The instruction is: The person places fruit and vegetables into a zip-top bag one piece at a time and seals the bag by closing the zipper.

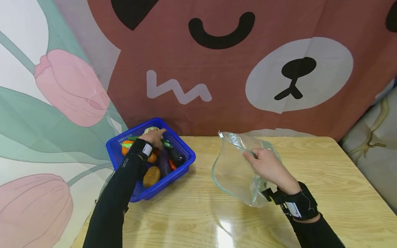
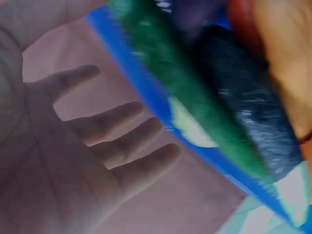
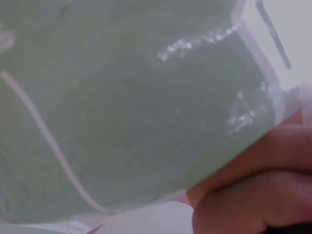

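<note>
My left hand (image 1: 153,137) is over the far part of a blue plastic basket (image 1: 190,162). Its fingers extend nearly straight in the left wrist view, and the palm holds nothing visible. Close to the thumb lies a long green cucumber (image 2: 195,92), beside a dark glossy vegetable (image 2: 253,107). A purple eggplant (image 1: 164,162) and a brown potato (image 1: 151,176) sit nearer the basket's front. With curled fingers, my right hand (image 1: 270,166) grips the upper edge of a clear zip bag (image 1: 231,172), whose mouth gapes leftward. Greenish bag film fills most of the right wrist view.
Both basket and bag are on or over a light wood table (image 1: 198,220). Behind the table hangs a brown bear-print cloth (image 1: 217,117), with a tulip-print cloth (image 1: 71,89) on the left. Orange and red vegetables also lie in the basket.
</note>
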Demonstrator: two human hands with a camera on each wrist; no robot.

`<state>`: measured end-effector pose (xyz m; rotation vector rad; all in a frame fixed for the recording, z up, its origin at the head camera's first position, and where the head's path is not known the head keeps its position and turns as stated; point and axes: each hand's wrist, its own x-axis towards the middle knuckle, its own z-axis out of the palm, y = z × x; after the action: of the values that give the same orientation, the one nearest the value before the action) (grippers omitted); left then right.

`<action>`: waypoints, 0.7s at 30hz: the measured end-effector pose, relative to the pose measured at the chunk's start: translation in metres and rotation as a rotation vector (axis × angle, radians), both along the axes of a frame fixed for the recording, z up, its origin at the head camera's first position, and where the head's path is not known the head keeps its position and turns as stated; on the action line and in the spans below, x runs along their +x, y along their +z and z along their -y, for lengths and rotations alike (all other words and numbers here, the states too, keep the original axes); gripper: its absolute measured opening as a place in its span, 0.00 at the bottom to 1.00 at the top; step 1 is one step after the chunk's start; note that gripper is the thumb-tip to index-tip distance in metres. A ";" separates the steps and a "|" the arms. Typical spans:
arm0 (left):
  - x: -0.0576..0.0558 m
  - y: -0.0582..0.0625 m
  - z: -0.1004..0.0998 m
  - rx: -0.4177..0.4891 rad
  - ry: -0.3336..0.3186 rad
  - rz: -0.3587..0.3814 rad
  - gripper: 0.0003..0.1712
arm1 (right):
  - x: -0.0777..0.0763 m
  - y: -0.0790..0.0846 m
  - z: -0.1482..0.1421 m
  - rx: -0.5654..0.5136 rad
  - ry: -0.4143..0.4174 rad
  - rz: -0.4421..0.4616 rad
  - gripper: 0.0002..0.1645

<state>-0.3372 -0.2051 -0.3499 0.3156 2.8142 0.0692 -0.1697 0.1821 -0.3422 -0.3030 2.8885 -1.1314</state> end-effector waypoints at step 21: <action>-0.015 -0.028 0.018 0.050 -0.122 -0.080 0.17 | -0.001 -0.004 -0.004 0.016 -0.014 0.003 0.31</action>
<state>-0.3522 -0.2234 -0.3778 0.5112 2.8680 0.1016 -0.1704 0.1860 -0.3458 -0.2802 2.9003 -1.1090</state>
